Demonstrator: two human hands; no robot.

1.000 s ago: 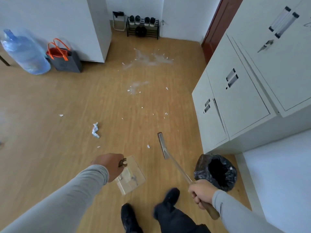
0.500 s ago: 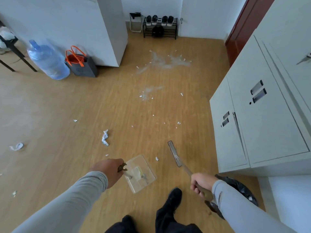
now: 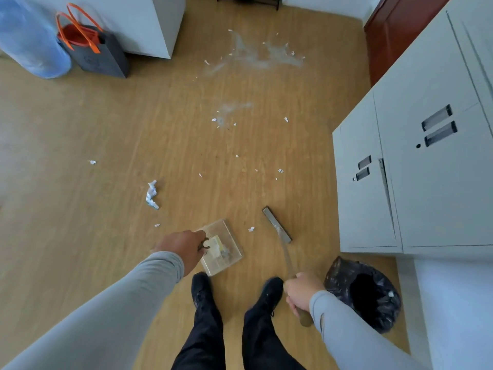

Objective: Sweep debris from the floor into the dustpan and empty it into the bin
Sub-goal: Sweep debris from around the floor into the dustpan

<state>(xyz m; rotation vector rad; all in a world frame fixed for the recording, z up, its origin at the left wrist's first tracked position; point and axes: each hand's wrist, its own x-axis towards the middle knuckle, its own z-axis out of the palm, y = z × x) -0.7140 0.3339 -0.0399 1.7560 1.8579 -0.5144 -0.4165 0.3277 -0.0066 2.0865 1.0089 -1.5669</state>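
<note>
Over at the far left, against the white wall, a blue water jug [image 3: 29, 41] stands on the wooden floor [image 3: 80, 124], and just beside it sits a dark bag with orange handles [image 3: 93, 46]. Moving rightward along the boards, a small white scrap [image 3: 92, 162] lies alone, then a crumpled piece of paper [image 3: 152, 194] lies a little ahead of the person's left hand [image 3: 184, 249]. That left hand, reaching out of a grey sleeve [image 3: 106, 311], has its grip closed round the dark handle of the clear dustpan [image 3: 221, 248], which sits low at the floor just in front of the person's black shoes [image 3: 202, 289], with some pale debris already lying in its tray. Beyond it, toward the far wall, a smear of white dust and flecks [image 3: 253, 54] spreads over the boards, with a second, fainter patch [image 3: 229, 110] nearer the middle of the room and loose chips scattered between. One white chip [image 3: 251, 229] lies between the dustpan and the broom head [image 3: 277, 225], which is down at the floor, angled. The broom's shaft runs back to the right hand [image 3: 301, 292], whose grip is wrapped tight about the wooden handle. Just to the right of that hand stands the bin [image 3: 365, 292], lined with a black bag and open at the top, tucked near the foot of the grey metal cabinets [image 3: 416, 169] that fill the right side.
</note>
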